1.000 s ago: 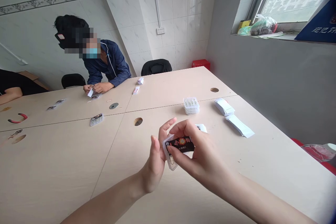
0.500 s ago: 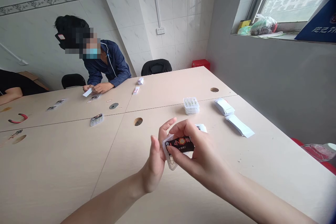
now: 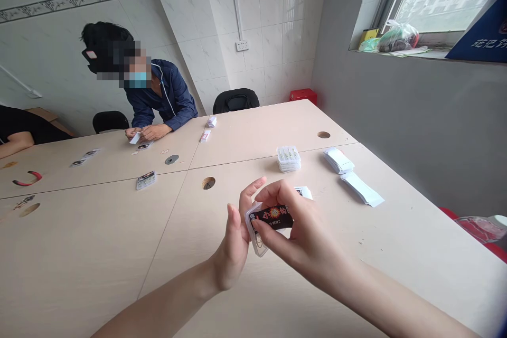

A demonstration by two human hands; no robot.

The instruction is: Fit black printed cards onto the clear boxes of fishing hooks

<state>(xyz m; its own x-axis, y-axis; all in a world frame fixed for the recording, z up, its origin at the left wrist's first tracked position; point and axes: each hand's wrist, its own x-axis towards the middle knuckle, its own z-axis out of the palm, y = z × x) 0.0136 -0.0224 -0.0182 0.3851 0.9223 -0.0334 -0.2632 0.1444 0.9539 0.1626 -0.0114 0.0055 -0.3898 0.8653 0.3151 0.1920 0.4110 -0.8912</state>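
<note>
A small clear plastic box (image 3: pixel 259 247) is tilted above the table between my hands, with a curved hook-like shape showing inside. My left hand (image 3: pixel 233 240) cradles its left side, thumb up and fingers partly hidden behind it. A black printed card (image 3: pixel 274 217) with an orange burst and white characters lies across the box. My right hand (image 3: pixel 299 222) pinches this card between thumb and fingers, hiding its right end. White cards (image 3: pixel 304 193) show on the table just behind my right hand.
Stacked clear boxes (image 3: pixel 289 159) stand beyond my hands. White card piles (image 3: pixel 338 161) lie at the right. A co-worker (image 3: pixel 162 92) sits across the table (image 3: pixel 79 253), holding a white card (image 3: pixel 135 138). Another clear box (image 3: pixel 146 180) and a cable hole (image 3: pixel 208 183) are to the left.
My hands and the box have barely moved; the black card bows slightly more. Across the table, the co-worker's white card has shifted and tilted in their hands.
</note>
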